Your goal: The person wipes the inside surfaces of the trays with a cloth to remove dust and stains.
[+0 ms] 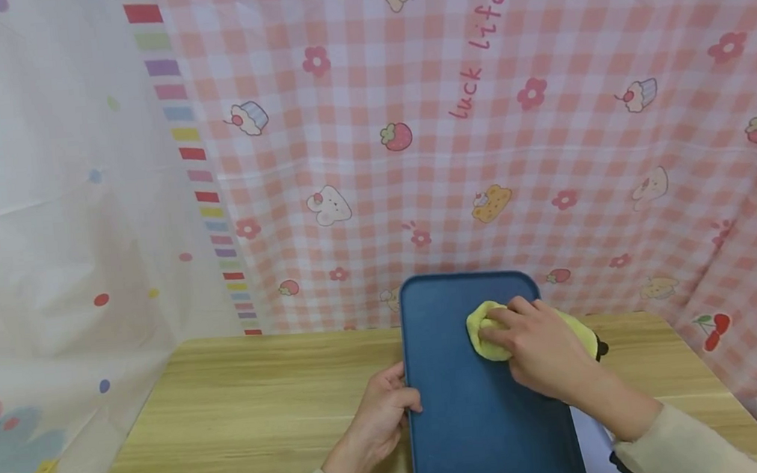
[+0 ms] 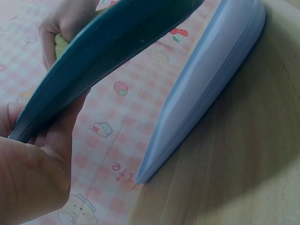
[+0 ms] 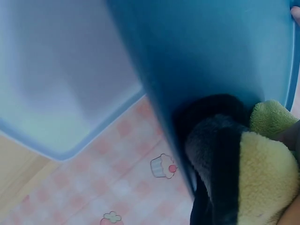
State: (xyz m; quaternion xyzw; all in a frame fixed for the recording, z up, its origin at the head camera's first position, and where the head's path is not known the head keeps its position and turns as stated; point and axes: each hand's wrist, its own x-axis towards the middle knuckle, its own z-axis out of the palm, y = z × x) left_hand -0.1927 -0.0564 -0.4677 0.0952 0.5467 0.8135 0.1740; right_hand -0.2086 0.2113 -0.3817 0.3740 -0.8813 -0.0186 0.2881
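Observation:
My left hand [image 1: 379, 417] grips the left edge of a dark blue rectangular tray [image 1: 466, 432], its thumb over the rim. In the left wrist view the blue tray [image 2: 108, 51] is seen edge-on, tilted and raised off the table, with the fingers beneath it. My right hand [image 1: 546, 346] holds a bunched yellow cloth [image 1: 488, 330] against the upper right of the tray's face. Fluffy yellow cloth [image 3: 267, 178] fills the lower right of the right wrist view, with a dark band beside it. Part of the cloth hangs past the tray's right edge.
A lavender tray [image 2: 206, 89] lies on the wooden table [image 1: 253, 420], partly hidden under the blue one in the head view. Behind the table hangs a pink checked curtain [image 1: 359, 170], and a pale printed one [image 1: 66, 219] is at the left.

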